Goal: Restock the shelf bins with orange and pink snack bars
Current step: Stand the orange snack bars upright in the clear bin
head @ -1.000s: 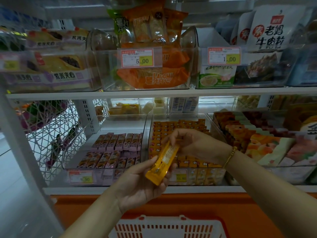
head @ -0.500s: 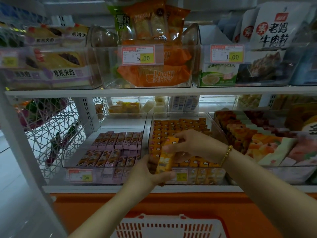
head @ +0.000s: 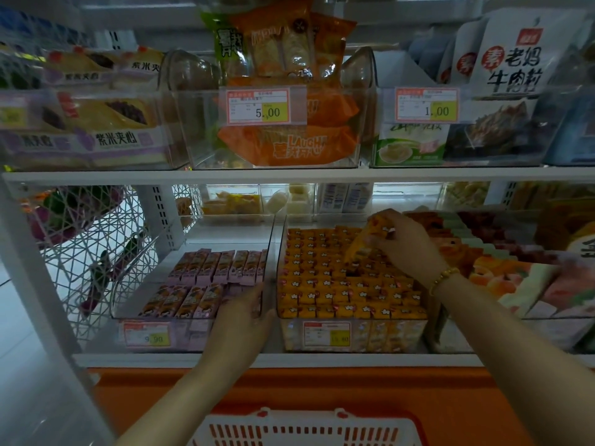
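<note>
Slotting an orange snack bar (head: 359,246) into its bin (head: 291,336).
Our right hand (head: 402,249) pinches it, tilted; left hand (head: 244,317): grip unclear. Next: stand it upright, far right.

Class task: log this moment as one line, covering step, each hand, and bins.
step: placing orange bar | right hand: pinches bar, tilted over orange bin | left hand: rests on pink bin edge

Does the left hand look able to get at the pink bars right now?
Likely yes. The left hand holds no bar and sits at the front corner of the pink bin, which is open-topped; the pink bars lie right beside the hand.
</note>
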{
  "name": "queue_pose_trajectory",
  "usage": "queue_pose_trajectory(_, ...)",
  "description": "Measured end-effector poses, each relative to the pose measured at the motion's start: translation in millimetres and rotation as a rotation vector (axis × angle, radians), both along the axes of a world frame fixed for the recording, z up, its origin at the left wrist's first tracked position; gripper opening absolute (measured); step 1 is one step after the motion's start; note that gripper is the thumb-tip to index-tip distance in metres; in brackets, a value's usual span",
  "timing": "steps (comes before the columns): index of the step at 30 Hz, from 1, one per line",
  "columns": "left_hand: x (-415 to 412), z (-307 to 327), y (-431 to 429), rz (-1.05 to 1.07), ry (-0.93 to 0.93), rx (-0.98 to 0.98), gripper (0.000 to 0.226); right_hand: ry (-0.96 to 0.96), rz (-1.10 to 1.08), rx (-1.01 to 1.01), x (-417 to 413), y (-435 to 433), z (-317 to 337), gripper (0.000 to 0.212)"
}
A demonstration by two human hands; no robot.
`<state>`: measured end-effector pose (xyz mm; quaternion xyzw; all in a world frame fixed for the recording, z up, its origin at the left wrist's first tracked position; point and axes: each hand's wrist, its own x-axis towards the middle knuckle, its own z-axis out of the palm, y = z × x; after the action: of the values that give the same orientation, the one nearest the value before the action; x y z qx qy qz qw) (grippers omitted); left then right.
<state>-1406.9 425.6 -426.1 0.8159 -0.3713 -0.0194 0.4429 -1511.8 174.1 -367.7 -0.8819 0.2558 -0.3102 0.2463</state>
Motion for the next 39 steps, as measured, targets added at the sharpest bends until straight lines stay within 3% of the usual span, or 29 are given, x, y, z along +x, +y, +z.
queue_pose_trajectory(8,6,-2,1,-0.008,0.023,0.050,0.049,0.066,0.035,-0.065,8,1,-9,0.029)
queue_pose_trajectory(12,5,-3,0,-0.016,0.015,0.034,0.049,0.130,0.048,-0.124,21,10,-10,0.034)
queue_pose_trajectory(15,5,-4,1,-0.032,0.020,0.044,0.049,0.259,0.045,-0.173,30,12,-15,0.042)
queue_pose_trajectory(18,6,-6,2,-0.042,0.034,0.059,0.052,0.421,0.022,-0.157,37,11,-32,0.022)
queue_pose_trajectory(20,6,-7,3,-0.043,0.029,0.079,0.055,0.488,-0.033,-0.205,37,10,-41,0.023)
queue_pose_trajectory(24,7,-8,3,-0.056,0.012,0.078,0.055,0.424,-0.091,-0.296,42,4,-48,0.025)
queue_pose_trajectory(27,8,-8,2,-0.051,0.002,0.070,0.054,0.468,-0.039,-0.233,50,3,-53,0.021)
queue_pose_trajectory(32,7,-8,3,-0.057,0.038,0.092,0.056,0.379,0.055,-0.239,52,4,-59,0.028)
queue_pose_trajectory(39,-1,0,5,-0.076,0.022,0.067,0.052,0.451,0.090,-0.424,59,-1,-71,0.032)
